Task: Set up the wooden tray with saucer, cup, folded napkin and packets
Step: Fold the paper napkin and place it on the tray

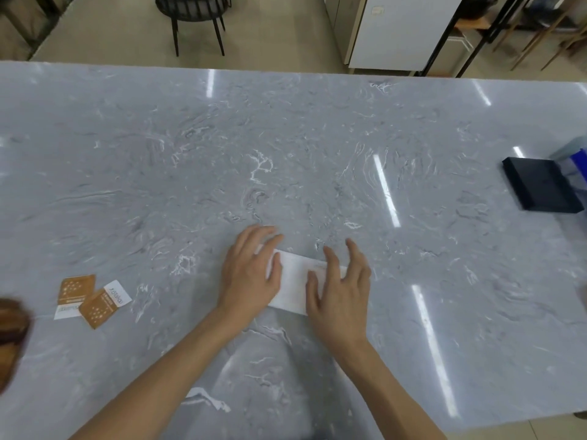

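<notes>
- Grey marble-patterned stone is what your table (317,138) is topped with, and a white folded napkin (293,281) lies flat on it right in front of you.
- Your left hand (251,274) rests palm down on the napkin's left end, fingers spread flat, gripping nothing.
- Your right hand (341,290) lies over the napkin's right end, fingers splayed and slightly lifted, not closed on anything.
- Your two hands sit close together, with a strip of napkin showing between them.
- Two orange-and-white packets (90,300) lie overlapping on the table well to your left.
- A brown wooden edge (11,331), blurred, shows at the far left border; you cannot tell whether it is the tray.
- A black box (540,188) sits far to your right.
</notes>
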### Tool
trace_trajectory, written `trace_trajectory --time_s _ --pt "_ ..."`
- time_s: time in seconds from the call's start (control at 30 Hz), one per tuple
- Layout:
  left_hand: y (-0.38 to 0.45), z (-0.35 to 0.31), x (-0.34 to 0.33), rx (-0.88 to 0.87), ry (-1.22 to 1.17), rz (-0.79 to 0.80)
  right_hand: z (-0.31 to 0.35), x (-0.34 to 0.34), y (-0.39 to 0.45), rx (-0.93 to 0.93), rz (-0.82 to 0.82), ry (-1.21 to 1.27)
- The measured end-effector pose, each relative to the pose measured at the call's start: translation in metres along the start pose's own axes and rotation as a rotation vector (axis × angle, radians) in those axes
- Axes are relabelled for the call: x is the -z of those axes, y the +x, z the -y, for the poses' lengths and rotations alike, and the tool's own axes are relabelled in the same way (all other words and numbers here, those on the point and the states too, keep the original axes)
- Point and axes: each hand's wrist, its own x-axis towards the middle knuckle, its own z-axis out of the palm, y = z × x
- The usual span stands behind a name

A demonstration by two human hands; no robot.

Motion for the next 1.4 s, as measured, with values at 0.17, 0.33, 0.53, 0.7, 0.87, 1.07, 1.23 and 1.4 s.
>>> trace_trajectory --time_s 0.17,0.33,0.53,0.7,0.87,1.07,1.23,1.4 --pt "-0.005 -0.002 -0.008 -0.02 0.268 0.438 -0.011 -0.015 -0.003 0.137 0.295 -0.091" --pt "-0.007 0.012 -0.005 -0.023 0.319 0.483 -0.057 0.0 -0.001 0.086 0.357 -0.131" --pt "0.006 0.031 -0.007 -0.213 0.331 0.535 -0.072 0.025 -0.006 0.121 0.406 -0.022" --pt "0.036 0.039 0.006 -0.387 0.374 0.481 -0.045 0.037 -0.025 0.122 0.426 0.072" --pt "-0.007 0.006 0.027 -0.29 0.092 0.318 -0.032 0.04 -0.057 0.228 0.422 0.147" --pt "-0.093 -0.003 0.062 -0.255 -0.09 0.474 -0.042 0.046 -0.051 0.491 0.351 0.14" --pt "-0.095 -0.008 0.06 -0.33 0.06 0.463 -0.044 0.046 -0.036 0.738 0.303 0.004" --pt "-0.101 -0.005 0.056 -0.34 0.091 0.454 -0.032 0.048 -0.027 0.789 0.279 -0.038"
